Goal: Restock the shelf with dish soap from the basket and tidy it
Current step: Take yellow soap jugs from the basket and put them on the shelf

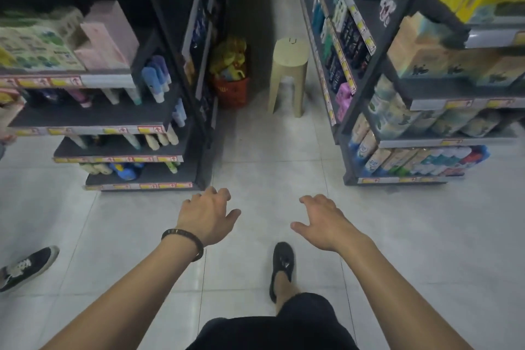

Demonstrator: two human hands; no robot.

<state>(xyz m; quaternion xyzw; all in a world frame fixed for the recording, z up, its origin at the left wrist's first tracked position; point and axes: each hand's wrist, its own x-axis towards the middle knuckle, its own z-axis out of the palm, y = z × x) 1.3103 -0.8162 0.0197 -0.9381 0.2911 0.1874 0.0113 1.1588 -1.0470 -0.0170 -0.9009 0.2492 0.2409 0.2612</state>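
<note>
Your left hand (208, 214) and right hand (322, 220) hang over the floor (270, 167) with fingers loosely spread, holding nothing, while the red basket (231, 91) of yellow soap (228, 58) sits far down the aisle beside the stool (289, 74).

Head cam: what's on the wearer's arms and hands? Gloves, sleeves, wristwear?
No gloves and no sleeves in view on either arm. The left hand has a dark beaded bracelet at the wrist. The right hand has nothing on its wrist. No rings visible on the fingers of either hand.
</note>
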